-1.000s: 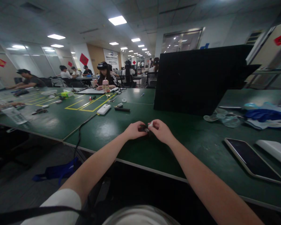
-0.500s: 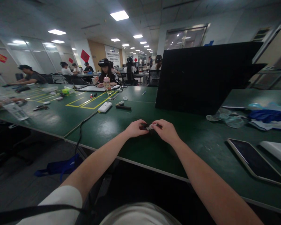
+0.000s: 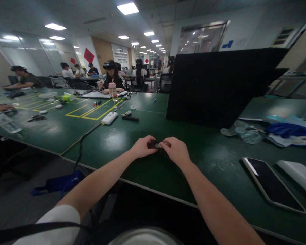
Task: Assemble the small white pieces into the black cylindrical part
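Note:
Over the green table [image 3: 209, 163], my left hand [image 3: 142, 147] is closed around a small dark piece [image 3: 152, 144] with a pale round part at its right end. My right hand [image 3: 177, 150] pinches a small light-coloured bit [image 3: 161, 145] between thumb and fingertips, right against that dark piece. Both are too small and too covered by fingers to name. Beyond my left hand lie a dark bar [image 3: 130, 118] and a short grey cylinder [image 3: 128, 113]. A white power bank [image 3: 109, 118] with a cable is further left.
A large black panel [image 3: 206, 88] stands upright behind my right hand. To the right lie a phone [image 3: 272, 183], a white box [image 3: 299, 175], clear plastic pieces [image 3: 250, 134] and blue cloth [image 3: 287, 129]. Across the table sits a person [image 3: 112, 78] near a bottle [image 3: 113, 92].
The view has shifted a little, so table items sit further left. The dark piece shows more between my hands. Both hands keep their grip.

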`<state>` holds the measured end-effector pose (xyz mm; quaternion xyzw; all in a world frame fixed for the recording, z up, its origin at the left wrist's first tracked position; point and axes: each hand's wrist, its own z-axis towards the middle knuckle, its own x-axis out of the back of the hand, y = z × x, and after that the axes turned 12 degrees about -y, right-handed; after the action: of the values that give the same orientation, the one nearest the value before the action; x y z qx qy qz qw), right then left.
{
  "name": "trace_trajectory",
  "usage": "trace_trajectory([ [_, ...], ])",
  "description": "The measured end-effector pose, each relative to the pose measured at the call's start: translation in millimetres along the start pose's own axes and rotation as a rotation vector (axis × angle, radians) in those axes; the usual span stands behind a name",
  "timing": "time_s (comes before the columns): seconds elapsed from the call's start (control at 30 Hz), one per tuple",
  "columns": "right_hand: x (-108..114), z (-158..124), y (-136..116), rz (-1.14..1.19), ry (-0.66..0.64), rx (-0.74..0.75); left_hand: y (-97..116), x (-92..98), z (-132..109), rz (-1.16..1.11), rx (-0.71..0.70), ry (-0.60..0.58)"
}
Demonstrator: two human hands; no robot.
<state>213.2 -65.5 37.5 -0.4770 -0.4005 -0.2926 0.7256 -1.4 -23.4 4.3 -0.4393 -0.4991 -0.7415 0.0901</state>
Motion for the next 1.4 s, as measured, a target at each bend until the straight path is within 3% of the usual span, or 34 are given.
trace_trajectory([
  [0.2, 0.5, -2.2, 2.1, 0.157, -0.048, 0.03, 7.6, 1.8, 2.4, 0.068, 0.044, 0.006],
  [0.47, 8.5, -6.4, -9.8, 0.318, -0.03, 0.003, 16.9, 0.7, 11.3, 0.087, 0.024, -0.098],
  [0.6, 14.7, -6.7, -4.1, 0.302, 0.042, -0.057, 17.9, 1.7, 12.0, 0.061, 0.05, -0.132],
  [0.83, 12.1, -1.8, 2.7, 0.235, -0.055, -0.076, 15.7, 4.6, 12.3, -0.001, 0.089, -0.114],
  [1.03, 6.3, 1.0, 2.5, 0.182, -0.035, -0.054, 14.1, 5.5, 13.9, -0.051, 0.109, -0.121],
  [1.2, 4.2, 5.6, 6.5, 0.181, -0.102, -0.098, 15.4, 6.3, 15.5, -0.069, 0.089, -0.129],
  [1.4, 1.0, 9.0, 18.9, 0.225, -0.075, -0.18, 15.1, 7.1, 14.5, -0.103, 0.069, -0.124],
])
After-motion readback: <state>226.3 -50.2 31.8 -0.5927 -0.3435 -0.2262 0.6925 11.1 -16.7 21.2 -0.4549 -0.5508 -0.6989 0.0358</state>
